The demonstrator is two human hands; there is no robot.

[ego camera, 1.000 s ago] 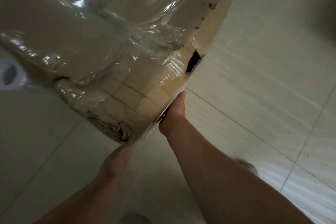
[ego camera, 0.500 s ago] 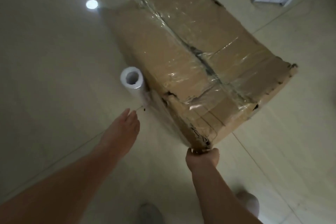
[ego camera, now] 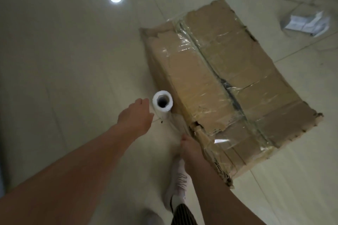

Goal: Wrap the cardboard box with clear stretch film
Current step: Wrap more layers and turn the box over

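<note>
Fingers (ego camera: 144,103) of the left hand (ego camera: 135,118) reach out straight and close together, their tips just beside the rim of the stretch film roll (ego camera: 162,105). Whether they touch it cannot be told. Half a second ago this hand hung lower, well short of the roll. The right hand (ego camera: 190,149) gripped the nearest corner of the cardboard box (ego camera: 228,87) then. Now it sits further along the near left edge, where a bunched strand of clear film (ego camera: 176,124) runs from the roll to the box. One second ago the box was lifted close to the camera, and now it lies flat on the tiled floor (ego camera: 73,60), its top crossed by shiny wrinkled film. The roll stands upright on the floor just beside the box's left side.

The right hand's fingers are turned away under its back, so whether they pinch the film or only rest against the cardboard cannot be told. The box's left wall is in shadow. A white shoe (ego camera: 180,179) shows partly behind the right forearm, and a second shoe is cut off at the bottom edge.

Crumpled papers (ego camera: 307,23) beyond the box carry dark print too blurred to read. No readable writing shows on the box.
</note>
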